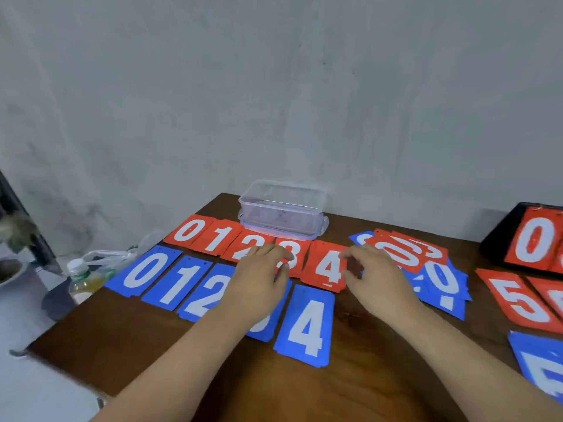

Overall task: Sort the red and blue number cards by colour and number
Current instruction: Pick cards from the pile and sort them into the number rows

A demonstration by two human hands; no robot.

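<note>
Centrally, right hand (376, 278) curled at right edge of red 4 card (327, 266), pinch unclear; long axis runs up-frame. Left hand (259, 281) rests loose-fingered on red 3 card (296, 253). Unsorted pile (405, 254) just right, nearer right hand.

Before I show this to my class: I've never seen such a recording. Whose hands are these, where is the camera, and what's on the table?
No machine: a person wears a head camera looking down at their own hands. On the table lie a red row, 0 to 4, a blue row nearer, a mixed pile at right and a clear box behind. The left hand lies over the red 3 card. The right hand curls at the edge of the red 4 card; whether it grips is unclear.
</note>
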